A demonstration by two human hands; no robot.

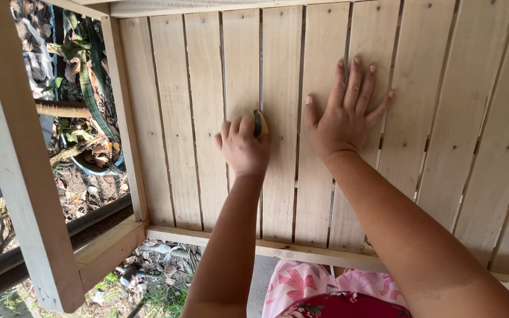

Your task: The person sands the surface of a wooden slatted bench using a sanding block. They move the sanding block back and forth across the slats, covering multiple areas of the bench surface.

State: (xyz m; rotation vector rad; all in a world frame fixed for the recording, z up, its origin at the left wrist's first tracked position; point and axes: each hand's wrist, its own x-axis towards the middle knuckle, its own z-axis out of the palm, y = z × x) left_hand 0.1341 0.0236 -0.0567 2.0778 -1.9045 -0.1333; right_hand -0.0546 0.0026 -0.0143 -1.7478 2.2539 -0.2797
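Left hand (241,147) is clenched around a small sanding pad (260,123), pressed on the slatted wood panel (207,118) near its middle. Right hand (343,121) is released, palm flat on the slats just right of it. The pad looks light and squishy, easiest pinched at its edges; the slats look stiff. A blue tub (98,168) at far left holds dry leaves, I think.
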